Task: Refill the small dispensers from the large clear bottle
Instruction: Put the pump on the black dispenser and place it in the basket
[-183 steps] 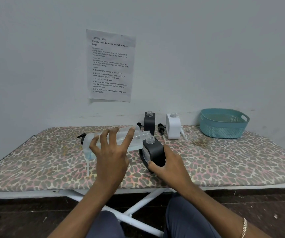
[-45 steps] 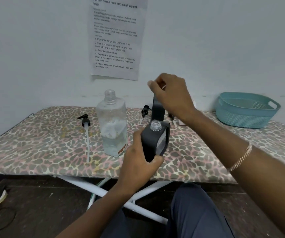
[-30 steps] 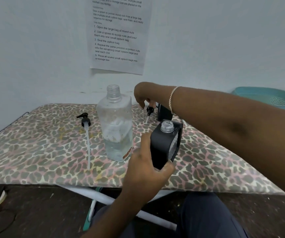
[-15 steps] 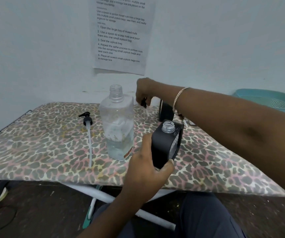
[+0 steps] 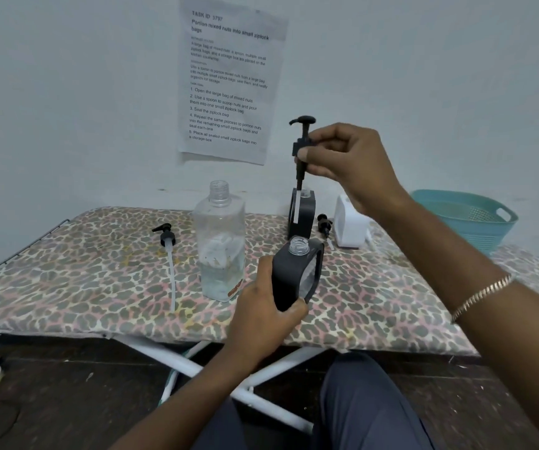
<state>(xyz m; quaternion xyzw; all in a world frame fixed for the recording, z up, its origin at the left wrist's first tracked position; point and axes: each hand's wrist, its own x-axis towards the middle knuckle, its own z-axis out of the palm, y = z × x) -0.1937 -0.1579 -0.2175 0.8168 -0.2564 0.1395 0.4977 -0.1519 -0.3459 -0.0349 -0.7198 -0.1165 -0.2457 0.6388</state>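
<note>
My left hand (image 5: 263, 315) grips a small black dispenser (image 5: 295, 276) near the board's front edge, its neck uncapped. My right hand (image 5: 347, 164) holds a black pump head (image 5: 302, 138) upright in the air above it, its white tube hanging down. The large clear bottle (image 5: 219, 241) stands uncapped just left of the held dispenser, with a little liquid at the bottom. A second black dispenser (image 5: 303, 216) and a white dispenser (image 5: 349, 225) stand at the back.
A long-tubed pump (image 5: 167, 251) lies left of the large bottle on the leopard-print ironing board (image 5: 66, 277). Another small black pump (image 5: 324, 224) lies between the back dispensers. A teal basket (image 5: 469, 217) sits at the far right. Paper sheet on the wall.
My right hand has picked the black pump up from the board near the back dispenser and raised it, upright, above the black dispenser held in my left hand.
</note>
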